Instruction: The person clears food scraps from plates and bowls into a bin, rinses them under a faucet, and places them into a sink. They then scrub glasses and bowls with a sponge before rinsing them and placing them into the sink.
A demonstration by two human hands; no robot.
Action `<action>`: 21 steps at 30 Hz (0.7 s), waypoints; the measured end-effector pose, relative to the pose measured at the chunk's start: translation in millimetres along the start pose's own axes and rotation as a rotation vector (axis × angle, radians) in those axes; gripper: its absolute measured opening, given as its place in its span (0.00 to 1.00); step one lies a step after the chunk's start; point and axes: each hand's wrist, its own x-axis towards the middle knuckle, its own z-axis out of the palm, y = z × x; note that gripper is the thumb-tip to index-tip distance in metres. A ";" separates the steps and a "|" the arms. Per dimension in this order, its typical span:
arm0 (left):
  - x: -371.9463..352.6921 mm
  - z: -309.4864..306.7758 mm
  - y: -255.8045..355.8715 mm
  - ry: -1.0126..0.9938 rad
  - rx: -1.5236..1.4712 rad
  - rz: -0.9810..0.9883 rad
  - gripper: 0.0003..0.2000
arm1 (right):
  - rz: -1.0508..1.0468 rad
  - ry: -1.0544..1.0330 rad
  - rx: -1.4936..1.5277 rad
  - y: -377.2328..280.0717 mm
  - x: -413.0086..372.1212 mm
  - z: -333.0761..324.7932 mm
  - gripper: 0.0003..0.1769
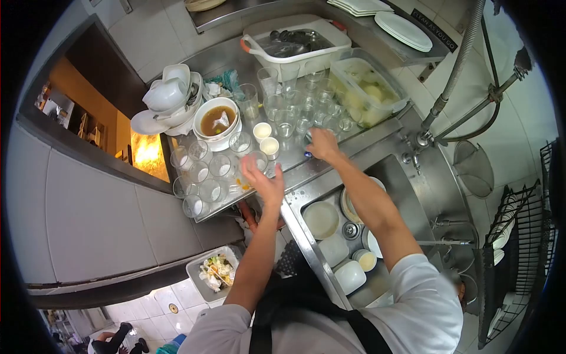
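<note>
My left hand [263, 180] is over the front of the steel counter, its fingers apart beside a clear drinking glass [258, 158]. Whether it touches that glass is hard to tell. My right hand [323, 144] is closed near the counter's sink-side edge, fingers curled down around something mostly hidden; a small blue bit shows below them. Two small cream-coloured cups [269, 147] stand between my hands. Several short glasses [220, 166] are grouped to the left, and more clear glasses [285, 123] crowd the counter behind my right hand.
A bowl of brown liquid [219, 121] sits by stacked white dishes [168, 97]. Behind are a white tub [298, 44] and a clear container [368, 88] of greenish liquid. Dishes lie in the sink [392, 177], right. A food-scrap bin [215, 271] stands below left.
</note>
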 end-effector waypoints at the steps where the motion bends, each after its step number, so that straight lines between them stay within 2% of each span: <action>1: 0.1 2.6 16.7 -0.008 -0.009 0.077 0.35 | 0.031 0.025 0.103 -6.0 -14.4 -6.6 0.24; 2: 5.5 9.7 38.6 -0.063 -0.063 0.100 0.26 | 0.145 0.001 0.578 -7.7 -24.3 -1.6 0.24; 4: 10.9 31.0 45.0 -0.096 -0.220 0.105 0.21 | 0.373 -0.017 1.522 -10.2 -41.9 2.7 0.24; 5: 18.9 44.4 49.5 -0.106 -0.306 0.120 0.18 | 0.329 -0.051 1.478 -14.1 -56.8 -9.2 0.25; 7: 36.5 63.2 54.7 -0.319 -0.560 -0.439 0.15 | 0.245 -0.120 1.394 -25.7 -86.9 -38.0 0.26; 8: 38.3 63.6 53.9 -0.432 -0.665 -0.734 0.14 | -0.220 -0.280 1.175 -3.9 -77.8 -27.0 0.27; 9: 41.1 62.9 52.6 -0.538 -0.763 -1.029 0.14 | -0.336 -0.251 0.884 7.8 -77.7 -31.5 0.27; 10: 55.7 57.4 58.7 -0.846 -0.679 -1.237 0.20 | -0.451 -0.213 0.583 13.3 -74.5 -44.0 0.27; 11: 53.3 57.0 62.1 -0.868 -0.817 -1.245 0.24 | -0.550 -0.178 0.288 11.8 -76.8 -53.2 0.27; 14: 43.2 74.8 75.4 -0.908 -1.290 -1.224 0.36 | 0.027 -0.177 0.751 -7.6 -76.4 -83.5 0.29; 16: 35.1 97.8 68.6 -0.929 -1.357 -1.046 0.36 | 0.076 0.213 1.032 16.1 -31.5 -71.0 0.33; 17: 34.8 107.0 64.4 -0.931 -1.382 -0.950 0.36 | 0.116 0.452 1.145 42.7 16.4 -63.5 0.35; 18: 45.2 93.1 86.6 -0.856 -1.417 -0.905 0.34 | 0.173 0.582 1.131 65.9 44.1 -82.8 0.37; 19: 46.6 87.8 92.6 -0.806 -1.306 -0.860 0.34 | 0.232 0.710 1.110 88.0 71.0 -102.7 0.40; 20: 46.8 83.5 94.6 -0.754 -1.192 -0.809 0.34 | 0.317 0.683 0.779 90.8 65.7 -149.2 0.41; 21: 46.6 81.1 92.1 -0.706 -1.074 -0.760 0.35 | 0.139 1.037 0.144 145.4 107.7 -149.7 0.40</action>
